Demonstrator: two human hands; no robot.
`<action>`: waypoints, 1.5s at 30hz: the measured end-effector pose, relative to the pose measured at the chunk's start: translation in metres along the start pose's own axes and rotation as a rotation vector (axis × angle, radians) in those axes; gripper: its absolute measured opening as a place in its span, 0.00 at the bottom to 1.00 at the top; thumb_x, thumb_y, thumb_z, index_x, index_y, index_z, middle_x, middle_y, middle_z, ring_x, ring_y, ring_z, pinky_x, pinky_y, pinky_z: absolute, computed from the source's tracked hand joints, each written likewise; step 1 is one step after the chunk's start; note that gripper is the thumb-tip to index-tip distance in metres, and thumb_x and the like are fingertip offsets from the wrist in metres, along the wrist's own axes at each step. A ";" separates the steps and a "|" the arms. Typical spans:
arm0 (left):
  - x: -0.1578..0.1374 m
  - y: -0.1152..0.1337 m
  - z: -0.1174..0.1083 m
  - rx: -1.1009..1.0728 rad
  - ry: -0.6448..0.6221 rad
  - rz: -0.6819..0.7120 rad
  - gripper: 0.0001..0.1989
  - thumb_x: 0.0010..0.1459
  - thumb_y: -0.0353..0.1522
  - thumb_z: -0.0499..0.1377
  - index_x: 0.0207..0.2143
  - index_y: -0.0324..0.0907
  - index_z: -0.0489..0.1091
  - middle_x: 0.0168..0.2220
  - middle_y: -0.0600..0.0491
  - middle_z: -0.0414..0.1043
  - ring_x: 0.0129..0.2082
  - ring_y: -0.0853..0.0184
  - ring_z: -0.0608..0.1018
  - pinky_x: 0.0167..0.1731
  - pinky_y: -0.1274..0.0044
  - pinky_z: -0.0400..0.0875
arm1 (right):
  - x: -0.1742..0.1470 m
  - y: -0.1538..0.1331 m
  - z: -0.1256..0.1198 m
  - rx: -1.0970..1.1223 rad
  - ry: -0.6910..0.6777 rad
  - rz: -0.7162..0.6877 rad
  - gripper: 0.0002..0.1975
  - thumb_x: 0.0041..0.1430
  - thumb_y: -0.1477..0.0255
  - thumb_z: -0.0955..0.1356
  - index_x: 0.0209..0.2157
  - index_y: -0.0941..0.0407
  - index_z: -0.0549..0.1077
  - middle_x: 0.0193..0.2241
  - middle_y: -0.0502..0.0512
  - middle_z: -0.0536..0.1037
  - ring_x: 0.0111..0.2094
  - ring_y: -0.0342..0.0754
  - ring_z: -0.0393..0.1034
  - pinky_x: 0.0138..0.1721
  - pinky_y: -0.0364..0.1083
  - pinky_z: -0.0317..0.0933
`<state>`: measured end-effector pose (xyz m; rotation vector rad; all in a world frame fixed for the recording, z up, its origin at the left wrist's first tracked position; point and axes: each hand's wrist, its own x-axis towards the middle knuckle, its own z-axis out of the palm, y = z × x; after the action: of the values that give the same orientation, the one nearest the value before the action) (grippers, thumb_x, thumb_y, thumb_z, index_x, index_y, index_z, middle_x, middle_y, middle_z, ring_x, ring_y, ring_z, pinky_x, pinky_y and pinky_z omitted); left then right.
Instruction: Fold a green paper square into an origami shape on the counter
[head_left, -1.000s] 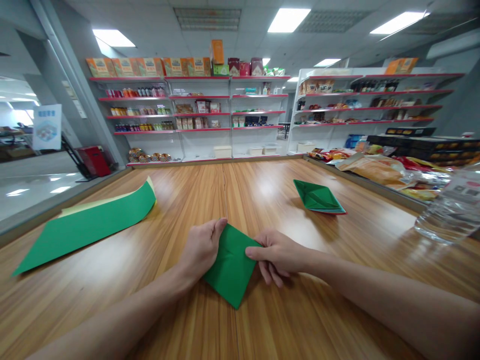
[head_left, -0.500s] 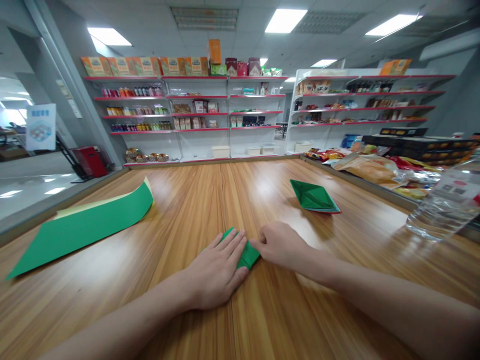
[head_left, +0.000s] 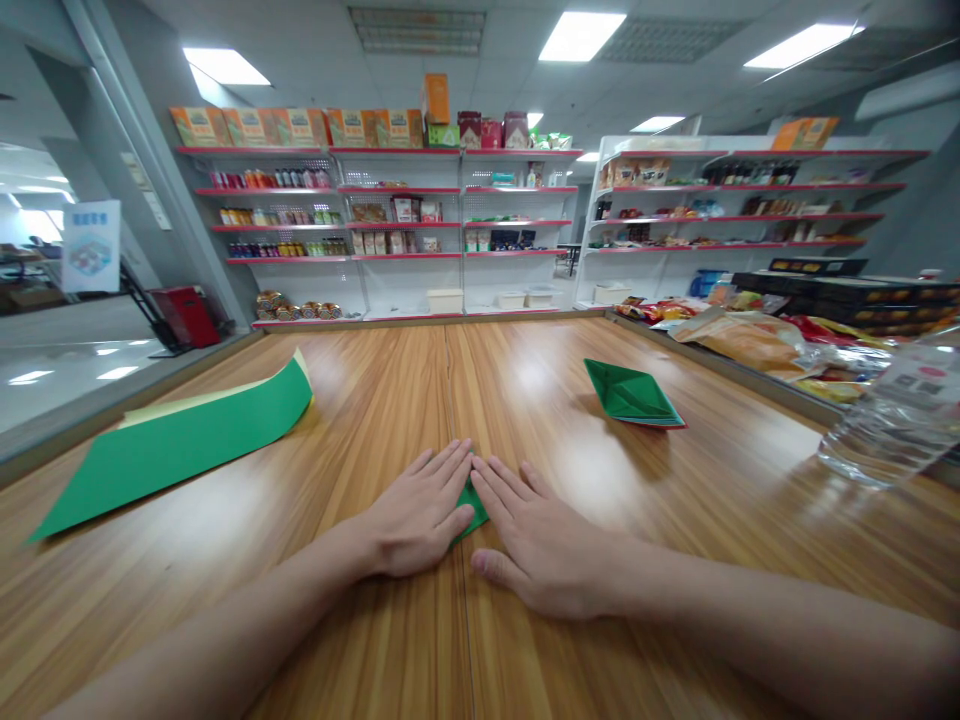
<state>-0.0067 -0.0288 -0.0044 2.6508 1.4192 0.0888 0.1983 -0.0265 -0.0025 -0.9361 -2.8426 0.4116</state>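
Both palms face down over a small folded piece of green paper (head_left: pixel 471 510) on the wooden table (head_left: pixel 375 640). My left hand (head_left: pixel 424 510) lies flat on its left part, fingers stretched forward. From the right, my right hand (head_left: pixel 536 535) rests with its fingers extended across the paper's right edge, fingertips near those of the left. Most of the paper is hidden beneath the hands. Farther right sits a stack of folded green paper pieces (head_left: pixel 634 392), with red and pale edges showing below. At the left lie curled sheets of green paper (head_left: pixel 187 445), a yellow layer showing behind.
A clear plastic bottle (head_left: pixel 885 420) stands at the right edge. Snack packets (head_left: pixel 757 340) and stacked black boxes (head_left: pixel 847 295) lie beyond the table's right rim. Stocked shelves (head_left: pixel 397 225) line the back, and a sign (head_left: pixel 91 245) stands at the far left.
My right hand has gone from curled fingers at the paper's right corner to lying flat over its right side. My left hand has shifted slightly left and forward, still flat.
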 end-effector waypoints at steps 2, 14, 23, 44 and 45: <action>0.002 -0.007 0.003 0.016 0.038 -0.047 0.30 0.65 0.43 0.37 0.65 0.37 0.42 0.67 0.44 0.35 0.66 0.59 0.42 0.61 0.64 0.42 | -0.003 -0.006 -0.002 0.015 -0.004 -0.009 0.40 0.62 0.51 0.55 0.65 0.64 0.42 0.65 0.66 0.39 0.65 0.62 0.33 0.62 0.63 0.34; 0.003 -0.010 0.000 0.001 -0.021 -0.048 0.31 0.65 0.43 0.37 0.65 0.37 0.37 0.67 0.44 0.32 0.66 0.57 0.39 0.60 0.58 0.40 | -0.004 -0.020 -0.009 0.033 -0.023 -0.044 0.40 0.62 0.52 0.55 0.63 0.70 0.47 0.64 0.71 0.41 0.65 0.60 0.35 0.63 0.56 0.38; 0.000 0.016 0.018 0.159 0.252 -0.348 0.23 0.64 0.34 0.43 0.52 0.29 0.66 0.57 0.31 0.61 0.60 0.47 0.60 0.54 0.55 0.55 | -0.003 -0.029 0.003 -0.027 0.074 0.194 0.43 0.60 0.52 0.58 0.62 0.75 0.50 0.62 0.78 0.44 0.64 0.68 0.37 0.62 0.62 0.39; -0.005 0.037 0.009 -0.015 0.113 -0.077 0.30 0.55 0.28 0.49 0.60 0.26 0.55 0.62 0.36 0.51 0.63 0.52 0.55 0.60 0.61 0.53 | 0.013 0.017 0.001 -0.007 0.025 0.022 0.37 0.63 0.55 0.55 0.64 0.68 0.47 0.64 0.69 0.44 0.65 0.58 0.37 0.64 0.55 0.38; -0.004 0.035 0.007 -0.027 0.130 -0.073 0.27 0.58 0.30 0.48 0.60 0.28 0.57 0.62 0.37 0.53 0.62 0.52 0.55 0.59 0.61 0.54 | 0.015 0.022 0.000 -0.019 0.036 0.040 0.37 0.64 0.55 0.54 0.63 0.68 0.48 0.64 0.70 0.45 0.65 0.58 0.38 0.64 0.55 0.38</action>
<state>0.0203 -0.0519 -0.0067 2.6107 1.5405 0.2751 0.1989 -0.0005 -0.0090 -0.9954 -2.8043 0.3691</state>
